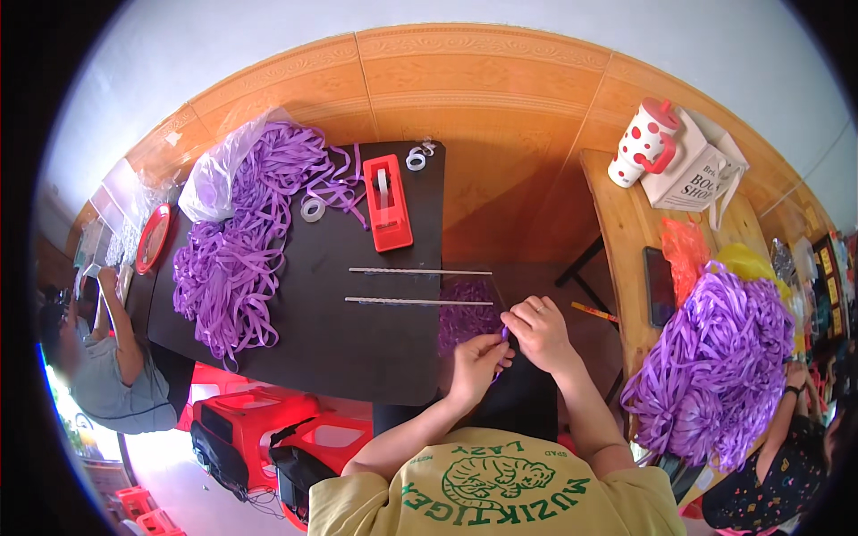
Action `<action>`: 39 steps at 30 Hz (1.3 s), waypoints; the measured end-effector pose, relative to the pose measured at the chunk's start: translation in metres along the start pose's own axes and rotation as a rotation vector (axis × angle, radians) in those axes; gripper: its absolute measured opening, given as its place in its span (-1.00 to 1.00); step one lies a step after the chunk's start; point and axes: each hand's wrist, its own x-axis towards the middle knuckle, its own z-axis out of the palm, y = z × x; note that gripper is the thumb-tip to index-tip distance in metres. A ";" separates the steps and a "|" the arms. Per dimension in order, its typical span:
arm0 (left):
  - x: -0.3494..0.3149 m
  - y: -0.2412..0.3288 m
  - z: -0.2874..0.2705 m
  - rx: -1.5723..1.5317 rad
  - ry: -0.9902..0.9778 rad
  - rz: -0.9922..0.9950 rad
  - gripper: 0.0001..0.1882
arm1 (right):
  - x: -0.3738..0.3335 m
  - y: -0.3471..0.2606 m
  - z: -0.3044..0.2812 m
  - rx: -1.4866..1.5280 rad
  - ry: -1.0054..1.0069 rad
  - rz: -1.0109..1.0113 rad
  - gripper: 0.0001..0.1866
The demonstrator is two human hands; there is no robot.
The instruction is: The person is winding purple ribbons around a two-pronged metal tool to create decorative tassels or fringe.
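A short piece of purple ribbon [504, 334] runs between my two hands, above my lap at the right edge of the dark table [331, 348]. My left hand [480, 364] pinches its lower part, with a small end showing below the fingers. Closed on the upper part is my right hand [539, 332], which wears a ring. Two thin pale rods [420, 271] lie parallel across the table edge, their right ends reaching past it. Below those ends sits a mass of purple ribbon pieces [465, 314]; what holds it is unclear.
A big heap of purple ribbon [237, 259], a red tape dispenser [389, 204] and tape rolls [313, 210] occupy the dark table. On the wooden table [617, 241] are another ribbon heap [715, 357], a phone [660, 286] and a dotted tumbler [642, 143]. People sit at both sides.
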 end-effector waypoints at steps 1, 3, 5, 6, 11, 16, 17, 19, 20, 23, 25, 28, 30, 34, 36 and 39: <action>0.005 -0.003 0.002 -0.017 0.003 -0.018 -0.86 | 0.000 0.004 0.004 -0.056 0.040 -0.001 -0.78; 0.016 -0.011 0.007 -0.034 0.004 -0.035 -0.88 | 0.004 0.011 0.014 -0.068 0.116 -0.001 -0.76; 0.028 -0.015 0.011 -0.098 0.074 0.074 -0.92 | 0.011 0.019 0.021 -0.081 0.194 0.000 -0.75; 0.033 -0.014 0.012 -0.096 0.072 0.077 -0.92 | 0.016 0.023 0.023 -0.079 0.254 -0.001 -0.73; 0.050 -0.005 0.013 -0.305 0.140 0.334 -0.93 | 0.052 0.034 0.024 -0.007 0.394 -0.037 -0.72; 0.055 0.001 0.003 -0.322 0.216 0.422 -0.90 | 0.072 0.043 0.037 0.067 0.370 -0.059 -0.73; 0.053 0.004 0.001 -0.284 0.216 0.383 -0.90 | 0.073 0.045 0.041 0.099 0.353 -0.042 -0.73; 0.052 0.006 0.001 -0.244 0.212 0.345 -0.89 | 0.073 0.048 0.049 0.129 0.337 -0.024 -0.73; 0.052 0.006 0.001 -0.235 0.222 0.341 -0.89 | 0.072 0.049 0.053 0.191 0.311 -0.003 -0.76; 0.055 0.007 0.002 -0.233 0.246 0.352 -0.87 | 0.068 0.047 0.067 0.362 0.282 0.063 -0.79; 0.056 0.006 0.002 -0.243 0.262 0.365 -0.87 | 0.061 0.041 0.076 0.571 0.254 0.173 -0.81; 0.057 0.002 -0.002 -0.138 0.272 0.365 -0.86 | 0.044 0.036 0.092 0.685 0.250 0.267 -0.85; 0.056 -0.003 -0.004 -0.105 0.297 0.384 -0.89 | 0.031 0.029 0.099 0.754 0.209 0.378 -0.86; 0.048 -0.011 -0.009 -0.074 0.267 0.350 -0.88 | -0.001 0.023 0.120 0.833 0.142 0.492 -0.89; 0.041 -0.019 -0.015 -0.047 0.220 0.349 -0.89 | -0.013 0.012 0.124 0.905 0.127 0.560 -0.89; 0.034 -0.031 -0.025 -0.002 0.188 0.317 -0.90 | -0.031 0.000 0.136 1.015 0.109 0.659 -0.90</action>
